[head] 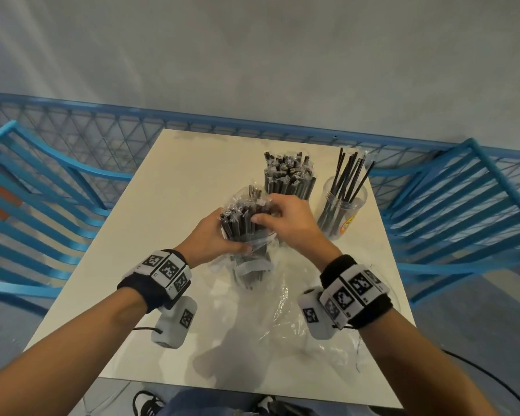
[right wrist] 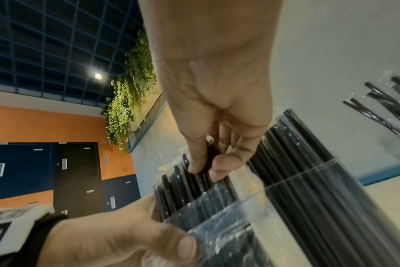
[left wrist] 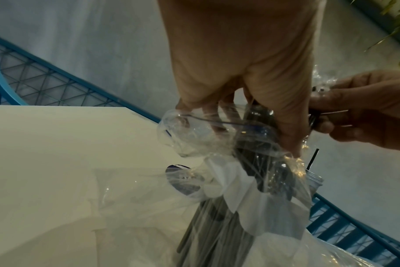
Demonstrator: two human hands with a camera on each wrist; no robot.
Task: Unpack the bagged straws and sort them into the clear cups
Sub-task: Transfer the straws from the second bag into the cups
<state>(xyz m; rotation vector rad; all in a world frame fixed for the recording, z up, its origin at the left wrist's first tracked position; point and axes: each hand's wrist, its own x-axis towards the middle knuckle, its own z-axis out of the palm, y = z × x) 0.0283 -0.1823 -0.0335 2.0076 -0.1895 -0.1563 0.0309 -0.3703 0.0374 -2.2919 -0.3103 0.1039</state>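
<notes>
My left hand [head: 222, 235] grips a bundle of black wrapped straws [head: 240, 223] that stands partly inside a clear plastic bag [head: 282, 310] over the middle of the table. My right hand [head: 266, 210] pinches the tops of a few straws in the bundle. The right wrist view shows thumb and forefinger of the right hand [right wrist: 206, 168] closed on one straw top. A clear cup [left wrist: 183, 135] lies against my left hand's [left wrist: 251, 90] fingers; I cannot tell if it is held. Behind stand a cup of thick straws [head: 288, 181] and a cup of thin straws [head: 342, 205].
The white table [head: 177, 190] has loose bag film spread over its near right part. Blue slatted chairs stand at the left [head: 42, 190] and right [head: 463, 205]. A blue mesh fence [head: 132, 130] runs behind the table. A black cable [head: 493, 385] trails at the lower right.
</notes>
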